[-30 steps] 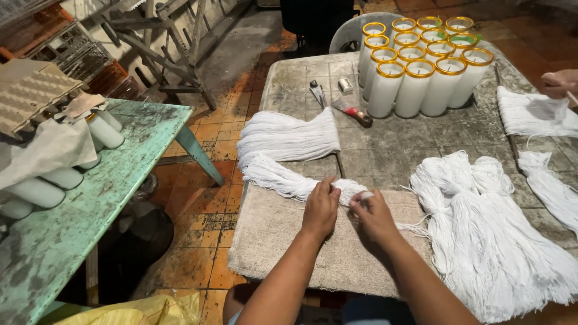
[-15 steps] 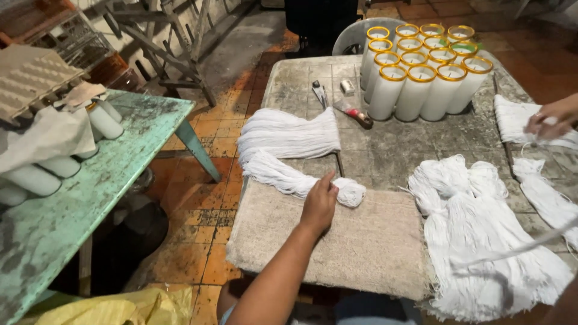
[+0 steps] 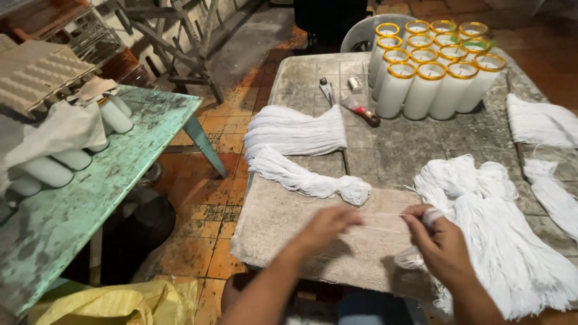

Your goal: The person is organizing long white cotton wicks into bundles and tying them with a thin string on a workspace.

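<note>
My left hand [image 3: 325, 229] and my right hand [image 3: 439, 241] hover over a beige cloth pad [image 3: 277, 229] at the table's near edge. A thin white string [image 3: 385, 215] runs taut between them, pinched at both ends. My right hand also grips a small wad of white string and rests against a big heap of white string [image 3: 500, 241]. A tied bundle of white string [image 3: 301, 174] lies just beyond my left hand, with a flat fan of cut strings [image 3: 295, 129] behind it.
Several tall white candles in glass with yellow rims [image 3: 430, 66] stand at the back of the grey table [image 3: 391, 144]. A red-handled tool [image 3: 361, 111] lies near them. More string piles [image 3: 542, 123] sit right. A green table [image 3: 96, 198] with candles stands left.
My right hand, out of view half a second ago, has come back to the pad. My left hand left the tied bundle and now pulls a single string taut with the right.
</note>
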